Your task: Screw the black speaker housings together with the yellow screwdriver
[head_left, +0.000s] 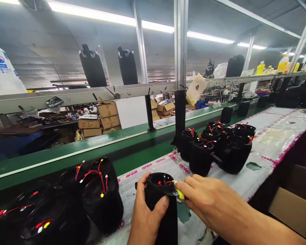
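Note:
In the lower middle of the head view, my left hand [148, 214] is wrapped round a black cylindrical housing [168, 217], thumb in front and fingers on its left side. The housing stands upright with its open top up, and red wires with small connectors show inside. My right hand [206, 194] is closed on a yellow-handled tool [180, 194] at the right edge of the housing's rim. A clear, thin piece lies by the rim near the tool; its exact form is too small to tell.
Black housings [103, 204] with red wires crowd the left, and more [202, 158] stand right of centre. Behind runs a green conveyor [142, 154]. A metal post [181, 44] rises beyond the bench cover [266, 143]. An open cardboard box [293, 211] sits low at right.

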